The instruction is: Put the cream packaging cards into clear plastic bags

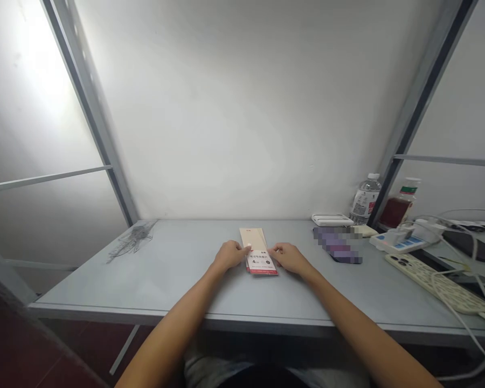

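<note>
A long narrow packet [258, 249], beige at the far end and white and red with print near me, lies flat on the grey table [178, 280] in front of me. My left hand [231, 254] rests at its left edge, fingers curled and pinching the side. My right hand [289, 257] grips the right edge the same way. Both forearms reach in from the bottom of the view.
At the back right stand a clear water bottle [365, 199], a bottle of red liquid [400, 207], a white flat box [332, 219], a dark phone [339, 248], a power strip [398, 241] with cables and a pale patterned phone case [440, 283]. Metal frame posts [92, 108] rise at both sides.
</note>
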A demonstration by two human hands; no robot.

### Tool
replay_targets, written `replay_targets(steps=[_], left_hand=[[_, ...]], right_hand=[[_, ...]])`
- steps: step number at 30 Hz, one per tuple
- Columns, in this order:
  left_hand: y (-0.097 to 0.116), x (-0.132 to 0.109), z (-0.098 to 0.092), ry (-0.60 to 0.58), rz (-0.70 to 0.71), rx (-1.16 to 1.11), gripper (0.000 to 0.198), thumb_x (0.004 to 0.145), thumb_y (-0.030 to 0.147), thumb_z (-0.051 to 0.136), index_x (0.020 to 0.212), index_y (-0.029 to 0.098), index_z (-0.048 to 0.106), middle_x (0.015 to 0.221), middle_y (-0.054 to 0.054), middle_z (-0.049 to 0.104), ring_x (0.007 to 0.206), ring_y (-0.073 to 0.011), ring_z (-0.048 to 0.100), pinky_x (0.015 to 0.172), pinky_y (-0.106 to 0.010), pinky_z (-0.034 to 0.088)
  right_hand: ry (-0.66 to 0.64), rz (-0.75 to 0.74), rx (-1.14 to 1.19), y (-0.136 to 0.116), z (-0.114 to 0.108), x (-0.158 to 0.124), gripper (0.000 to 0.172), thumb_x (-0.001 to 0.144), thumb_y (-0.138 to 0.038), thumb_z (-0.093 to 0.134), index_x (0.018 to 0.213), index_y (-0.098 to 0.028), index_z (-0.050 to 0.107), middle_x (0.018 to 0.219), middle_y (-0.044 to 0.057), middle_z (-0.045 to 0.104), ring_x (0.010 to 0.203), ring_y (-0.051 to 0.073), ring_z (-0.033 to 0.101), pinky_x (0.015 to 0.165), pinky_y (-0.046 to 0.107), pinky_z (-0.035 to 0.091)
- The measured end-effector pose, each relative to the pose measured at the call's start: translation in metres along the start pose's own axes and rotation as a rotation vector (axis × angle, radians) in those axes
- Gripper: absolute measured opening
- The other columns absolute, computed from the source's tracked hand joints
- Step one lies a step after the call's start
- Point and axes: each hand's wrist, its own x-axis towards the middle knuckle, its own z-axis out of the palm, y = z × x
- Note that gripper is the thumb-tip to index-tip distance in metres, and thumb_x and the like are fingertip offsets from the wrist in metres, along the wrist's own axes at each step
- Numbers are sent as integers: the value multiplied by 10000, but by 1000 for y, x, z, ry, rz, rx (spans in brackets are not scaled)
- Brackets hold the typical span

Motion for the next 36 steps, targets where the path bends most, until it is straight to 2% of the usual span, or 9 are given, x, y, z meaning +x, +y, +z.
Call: replay_targets(steps=[8,12,19,22,25,27,30,32,36], left_hand=[[-2,1,1,-29,-34,-21,426,655,597,541,727,177,529,515,-7,574,342,-97,416,389,-223,277],[-4,3,2,-30,-21,-65,375,661,545,565,731,181,512,522,7,570,341,-89,413,389,-216,271],[-9,10,4,-8,91,-194,248,718,391,552,645,162,493,601,-14,580,487,-94,468,471,-214,315],[-5,10,2,-16,188,-340,260,748,404,515,674,158,474,652,-18,579,523,-87,475,494,-211,334],[1,6,0,-61,305,-495,293,763,452,484,711,164,456,684,-5,557,486,-64,431,471,-210,326],[5,3,-1,-92,347,-521,312,770,480,464,734,170,454,689,5,539,469,-58,410,459,-210,325],[7,-3,2,-71,375,-387,329,766,500,460,750,172,480,710,-2,548,509,-74,444,479,-214,340],[8,-8,4,-21,389,-223,338,743,510,489,791,177,522,713,-7,565,551,-95,475,507,-224,348],[10,-15,8,59,433,13,340,742,497,497,871,190,568,713,-23,602,557,-125,495,525,-251,337]], right_hand=[[-13,-13,27,0,0,0,354,769,-477,460,683,-158,588,541,30,604,424,104,452,438,230,315],[-28,4,82,-2,0,-2,346,757,-476,483,688,-156,596,533,25,594,397,91,430,424,227,326],[-73,24,174,-2,1,-1,312,749,-462,505,706,-162,576,533,10,579,379,85,428,404,227,330],[-69,24,250,-4,-1,-2,324,742,-489,516,722,-168,549,551,0,576,373,76,423,409,227,331],[-77,25,391,-8,-3,-2,351,718,-527,540,716,-178,507,572,-13,565,370,66,405,377,211,268],[-113,7,528,-10,-4,-3,350,704,-521,564,743,-178,509,585,-15,560,388,66,406,375,204,238],[-170,-33,704,-13,-3,-4,349,691,-477,597,846,-168,547,682,18,601,492,103,496,431,224,315],[-154,-50,733,-14,0,-5,345,684,-452,608,865,-162,558,708,32,610,548,133,531,462,244,345],[-113,-119,700,-15,4,-7,274,706,-415,587,798,-160,548,597,-3,544,492,115,475,432,234,297]])
